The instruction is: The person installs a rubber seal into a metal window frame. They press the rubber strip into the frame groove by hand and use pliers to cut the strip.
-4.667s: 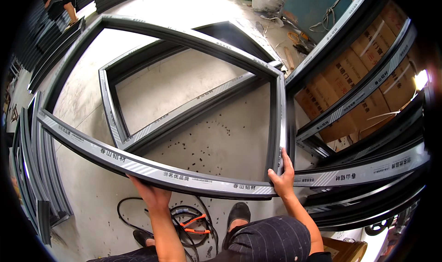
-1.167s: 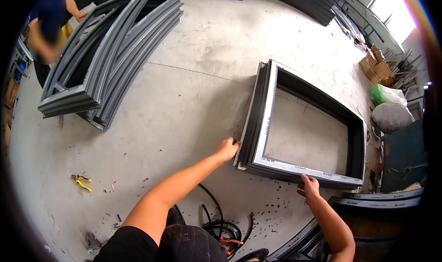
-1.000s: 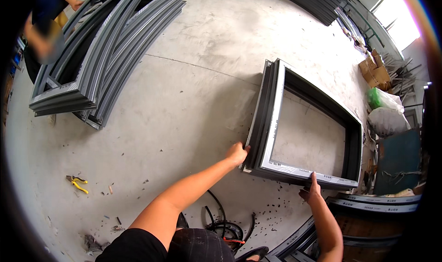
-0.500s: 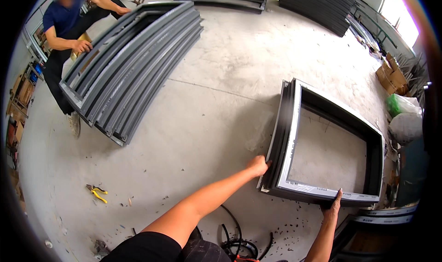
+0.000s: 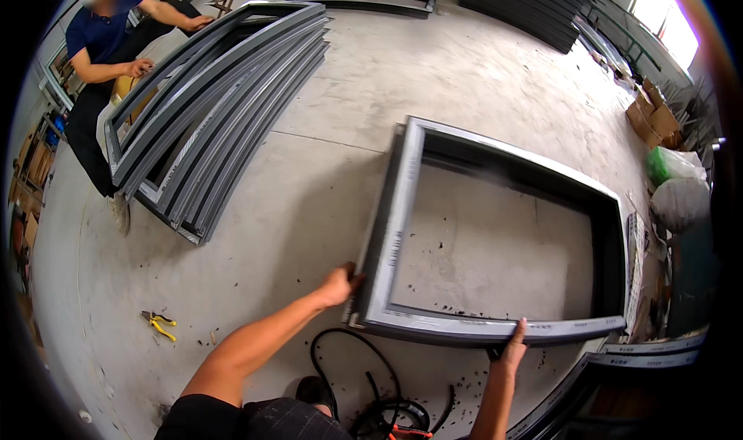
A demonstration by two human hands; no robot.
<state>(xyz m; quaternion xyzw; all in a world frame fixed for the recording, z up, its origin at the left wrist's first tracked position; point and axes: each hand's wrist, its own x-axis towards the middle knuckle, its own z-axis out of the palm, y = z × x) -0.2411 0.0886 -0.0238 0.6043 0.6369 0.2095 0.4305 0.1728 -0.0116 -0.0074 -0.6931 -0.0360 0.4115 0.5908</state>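
Observation:
A dark grey rectangular window frame [image 5: 453, 326] with pale printed film on its upper face fills the right middle. It appears to be raised off the floor, with floor showing through its opening. My left hand [image 5: 338, 284] is closed round the frame's left side, close to the near left corner. On the near bar, my right hand [image 5: 508, 351] grips from below, thumb over the top face. How many frames are layered under the top one is hard to tell.
A co-worker [image 5: 104, 37] at the far left holds the top frame of a tilted frame stack [image 5: 232, 123]. Yellow-handled pliers [image 5: 160, 325] lie on the floor at left. Black rubber strip [image 5: 395, 413] coils by my feet. More frames [image 5: 658, 356] lie at lower right, beside plastic bags [image 5: 681, 200].
Both my hands have shifted left with the window frame. The co-worker's top frame now stands more apart from the stack beneath it.

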